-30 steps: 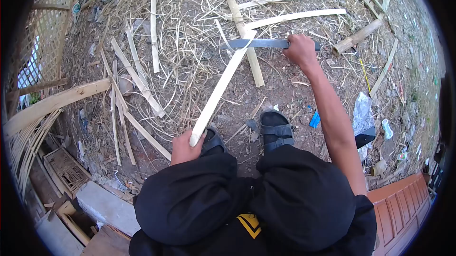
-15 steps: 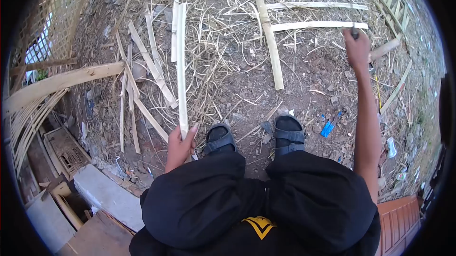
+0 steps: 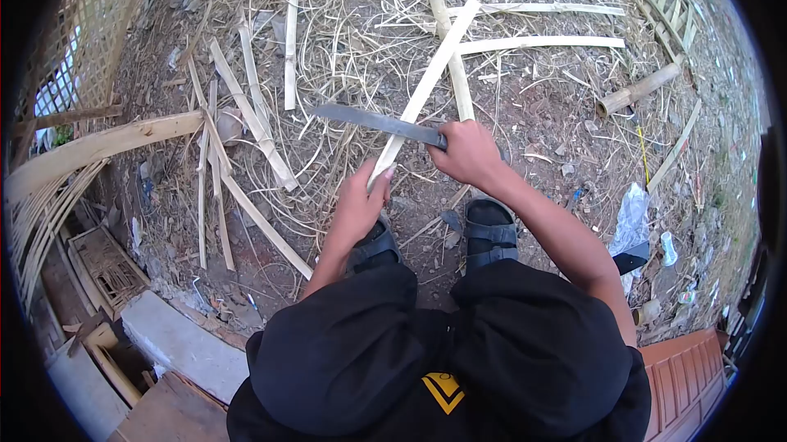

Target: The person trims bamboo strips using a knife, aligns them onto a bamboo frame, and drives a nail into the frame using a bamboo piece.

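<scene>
My left hand [image 3: 361, 198] is closed around the lower end of a pale split bamboo strip [image 3: 436, 68], which slants up and away to the right. My right hand [image 3: 471, 154] grips the handle of a machete [image 3: 369, 120]. Its long dark blade points left and lies across the strip, a short way above my left fingers. Whether the edge bites into the bamboo I cannot tell. Beyond the strip's far part, a bamboo pole [image 3: 437, 1] rests on the ground, with several pale strips [image 3: 541, 42] laid out to its right.
Several loose bamboo pieces [image 3: 246, 110] lie at the left among curly shavings [image 3: 344, 57]. A short bamboo tube [image 3: 639, 88] and a clear plastic bag [image 3: 630, 225] are at the right. My sandals [image 3: 490, 233] stand just below my hands. A woven lattice [image 3: 98, 16] is at upper left.
My right hand has come from the far right to the middle, bringing the machete blade across the strip. My left hand has moved up and right, and its strip now leans right.
</scene>
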Motion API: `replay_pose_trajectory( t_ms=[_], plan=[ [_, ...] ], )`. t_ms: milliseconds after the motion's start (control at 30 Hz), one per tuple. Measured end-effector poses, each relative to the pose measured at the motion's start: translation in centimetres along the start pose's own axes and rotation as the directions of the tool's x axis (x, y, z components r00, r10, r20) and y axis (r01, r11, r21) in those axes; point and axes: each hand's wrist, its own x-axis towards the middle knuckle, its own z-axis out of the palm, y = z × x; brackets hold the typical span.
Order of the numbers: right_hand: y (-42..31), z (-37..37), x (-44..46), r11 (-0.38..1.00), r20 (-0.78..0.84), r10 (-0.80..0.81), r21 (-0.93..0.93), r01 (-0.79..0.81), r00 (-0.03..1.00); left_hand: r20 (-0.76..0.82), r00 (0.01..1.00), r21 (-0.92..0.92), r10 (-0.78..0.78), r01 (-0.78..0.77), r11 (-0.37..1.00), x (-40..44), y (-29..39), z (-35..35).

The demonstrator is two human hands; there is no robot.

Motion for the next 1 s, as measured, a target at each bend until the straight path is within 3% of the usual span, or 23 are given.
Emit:
replay_pose_trajectory(
  t_ms=[100,233,467,567,700,733,767,800,900,933,1000],
  plan=[
    [-0.6,0.7,0.1,0.998,0.014,-0.031,-0.047,0.032,0.999,-0.023,0.999,0.023,-0.031,0.032,0.999,1.2,1.2,0.8],
    [-1.6,0.7,-0.1,0.996,0.043,-0.090,-0.025,0.091,0.995,-0.093,0.995,0.092,0.042,-0.033,0.995,2.2,1.4,0.8],
    [-0.6,2.6,0.8,0.995,0.101,-0.027,-0.093,0.036,0.995,-0.141,0.989,0.214,0.036,-0.005,0.977,1.7,1.0,1.2],
    [0.2,3.0,1.0,0.987,0.070,-0.100,-0.122,0.108,0.993,-0.156,0.984,0.166,0.085,-0.059,0.984,1.0,0.2,1.5],
    [1.1,2.0,1.7,0.984,0.024,-0.015,-0.175,0.019,1.000,-0.153,0.984,0.229,0.089,-0.053,0.972,-0.6,0.3,0.8],
    [2.0,0.5,2.3,0.968,-0.070,0.240,-0.059,-0.244,0.968,-0.115,0.993,0.281,0.042,-0.008,0.960,-1.7,0.6,0.4],
    [7.6,-0.3,4.6,0.871,-0.230,0.489,0.083,-0.484,0.841,-0.078,0.997,0.335,-0.010,0.036,0.942,-2.9,0.6,0.1],
    [10.2,-5.4,4.0,0.822,-0.319,0.562,0.111,-0.559,0.763,-0.076,0.997,0.342,-0.007,0.032,0.939,-4.6,-0.5,0.0],
    [17.6,-13.4,2.5,0.816,-0.634,0.487,0.087,-0.571,0.600,-0.026,1.000,0.211,-0.017,0.022,0.977,-7.6,-3.8,-1.7],
    [16.9,-14.0,2.4,0.816,-0.631,0.487,0.081,-0.573,0.604,-0.068,0.996,0.194,-0.063,0.075,0.978,-7.3,-4.0,-2.1],
    [14.4,-14.3,2.2,0.850,-0.481,0.520,0.209,-0.483,0.706,-0.093,0.983,0.155,-0.158,0.171,0.973,-6.0,-2.1,-2.2]
  ],
)
